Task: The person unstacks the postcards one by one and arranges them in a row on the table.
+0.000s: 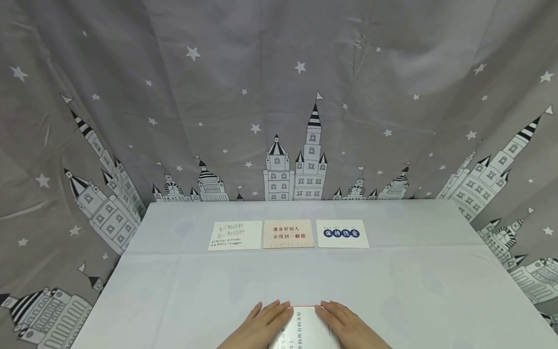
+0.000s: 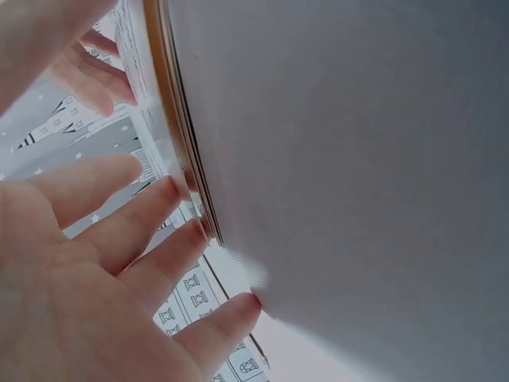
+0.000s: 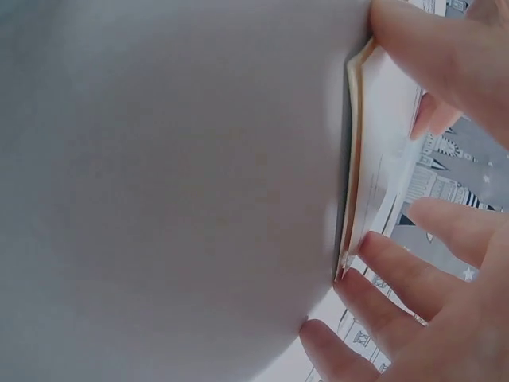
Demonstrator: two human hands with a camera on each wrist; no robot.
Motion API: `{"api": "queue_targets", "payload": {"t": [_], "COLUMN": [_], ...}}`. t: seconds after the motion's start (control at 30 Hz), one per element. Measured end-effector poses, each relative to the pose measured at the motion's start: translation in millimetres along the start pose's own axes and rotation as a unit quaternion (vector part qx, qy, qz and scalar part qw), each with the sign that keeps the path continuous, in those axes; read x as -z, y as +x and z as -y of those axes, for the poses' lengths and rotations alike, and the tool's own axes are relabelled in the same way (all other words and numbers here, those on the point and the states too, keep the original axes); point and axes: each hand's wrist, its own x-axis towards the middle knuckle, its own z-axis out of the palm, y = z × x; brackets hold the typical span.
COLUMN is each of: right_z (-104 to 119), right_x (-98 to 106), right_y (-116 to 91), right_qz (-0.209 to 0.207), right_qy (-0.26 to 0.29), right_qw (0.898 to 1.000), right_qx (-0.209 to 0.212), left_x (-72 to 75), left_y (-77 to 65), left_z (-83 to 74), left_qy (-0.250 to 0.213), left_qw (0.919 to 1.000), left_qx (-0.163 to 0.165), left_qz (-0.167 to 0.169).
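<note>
A small stack of cards (image 1: pixel 305 332), white on top with grey printed characters, lies at the near side of the table, seen in the head view. Along its left side rests my left hand (image 1: pixel 261 327), and my right hand (image 1: pixel 350 327) lies along its right side, both with fingers pointing forward. In the left wrist view, the left fingertips (image 2: pixel 191 231) touch the layered edge of the stack and the tabletop. The right wrist view has the right fingertips (image 3: pixel 350 274) at the opposite edge, the thumb at its nearer corner.
Farther back, three cards lie in a row: a white one with handwriting (image 1: pixel 235 236), a pinkish one with red characters (image 1: pixel 288 234) and a white one with blue circles (image 1: pixel 343 234). A white cloth covers the table (image 1: pixel 196 286). Behind hangs a grey curtain (image 1: pixel 226 63) with castles and stars.
</note>
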Motion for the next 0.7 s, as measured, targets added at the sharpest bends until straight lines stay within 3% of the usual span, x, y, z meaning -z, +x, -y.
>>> {"api": "queue_targets", "payload": {"t": [0.33, 0.7], "right_z": [2, -1], "right_x": [10, 14], "right_y": [1, 2], "right_qz": [0.044, -0.003], "right_qy": [0.045, 0.02], "right_qw": [0.997, 1.0], "right_qx": [-0.034, -0.007], "left_x": [0.3, 5.3], "left_y": [-0.4, 0.2], "left_z": [1.7, 1.7], "left_qy": [-0.006, 0.026], "left_qw": [0.9998, 0.9992], "left_qx": [-0.016, -0.016], "left_qz": [-0.013, -0.025]}}
